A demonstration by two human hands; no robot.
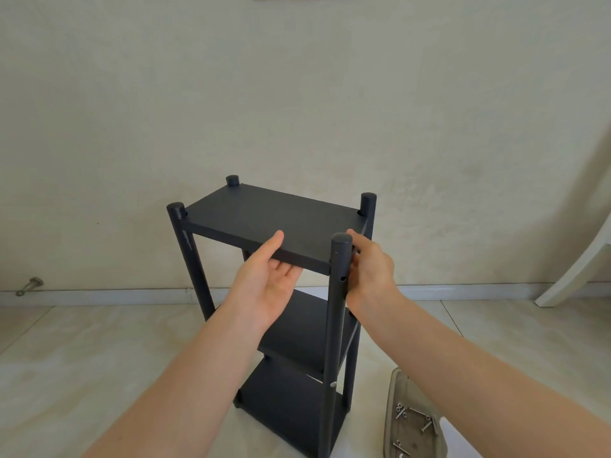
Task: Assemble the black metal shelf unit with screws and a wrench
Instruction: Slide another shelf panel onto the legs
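Left hand [264, 282] pinches top shelf [264, 219], right hand [372, 269] behind post [338, 292]

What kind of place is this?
Probably a room in a home: a tiled floor, a plain wall with a skirting board, and a black shelf unit standing on the floor.

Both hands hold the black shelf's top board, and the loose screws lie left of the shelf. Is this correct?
No. The head view shows the screws right of the shelf. The left hand and right hand do hold the top board.
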